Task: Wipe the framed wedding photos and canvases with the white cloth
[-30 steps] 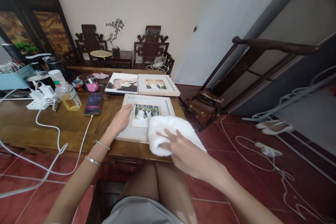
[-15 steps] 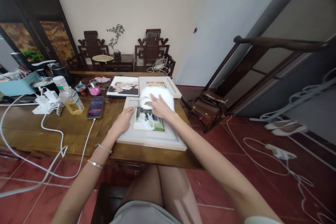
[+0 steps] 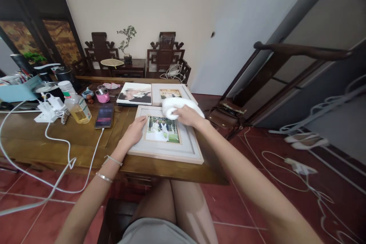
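A light wooden picture frame (image 3: 166,156) lies flat near the front edge of the wooden table, a photo of two people in its middle. My left hand (image 3: 134,132) grips the frame's left edge, fingers over the rim and the thumb out of sight. In my right hand (image 3: 189,117) is a bunched white fluffy cloth (image 3: 180,106), held at the frame's upper right corner. The cloth covers that corner and part of a second picture frame (image 3: 187,90) behind. Beside that one lies a flat portrait picture (image 3: 134,94).
To the left are a phone (image 3: 104,116) on a white cable, a bottle of yellowish liquid (image 3: 77,105), a pink cup (image 3: 103,95) and a power strip with chargers (image 3: 51,110). A dark wooden chair (image 3: 228,110) with a brown bag stands right of the table.
My right hand has moved the cloth rightward, off the photo's top edge, so the two people in it now show. The fingers have curled in more. My left hand stays put.
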The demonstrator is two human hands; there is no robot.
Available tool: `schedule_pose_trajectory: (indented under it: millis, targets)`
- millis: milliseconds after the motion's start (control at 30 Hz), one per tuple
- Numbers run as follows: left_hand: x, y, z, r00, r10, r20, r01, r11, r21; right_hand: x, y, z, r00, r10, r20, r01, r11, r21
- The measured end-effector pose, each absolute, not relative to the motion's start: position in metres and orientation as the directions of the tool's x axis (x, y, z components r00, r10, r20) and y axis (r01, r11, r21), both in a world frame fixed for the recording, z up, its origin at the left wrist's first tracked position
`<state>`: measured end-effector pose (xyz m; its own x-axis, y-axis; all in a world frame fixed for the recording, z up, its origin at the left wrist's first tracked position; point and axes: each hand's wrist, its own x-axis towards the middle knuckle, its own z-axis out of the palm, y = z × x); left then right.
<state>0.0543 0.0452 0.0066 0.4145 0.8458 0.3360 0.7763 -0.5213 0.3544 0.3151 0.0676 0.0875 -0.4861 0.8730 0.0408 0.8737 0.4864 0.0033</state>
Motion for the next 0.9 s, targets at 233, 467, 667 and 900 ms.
schedule_pose_trajectory:
  millis: [233, 467, 667, 900]
  targets:
    - [0.054, 0.045, -0.003, 0.372, 0.866, 0.335, 0.791, -0.484, 0.375, 0.339, -0.007, 0.084, -0.469, 0.882, -0.044, 0.882, 0.470, 0.029]
    - [0.056, 0.044, 0.002, 0.391, 0.866, 0.310, 0.803, -0.486, 0.345, 0.324, -0.105, 0.099, -0.473, 0.855, -0.213, 0.881, 0.459, -0.114]
    - [0.054, 0.045, 0.009, 0.449, 0.852, 0.270, 0.801, -0.518, 0.301, 0.324, -0.024, 0.079, -0.357, 0.933, -0.046, 0.929, 0.349, -0.120]
    - [0.054, 0.044, 0.005, 0.392, 0.873, 0.289, 0.804, -0.478, 0.355, 0.322, 0.033, 0.071, -0.317, 0.946, 0.063, 0.948, 0.318, -0.022]
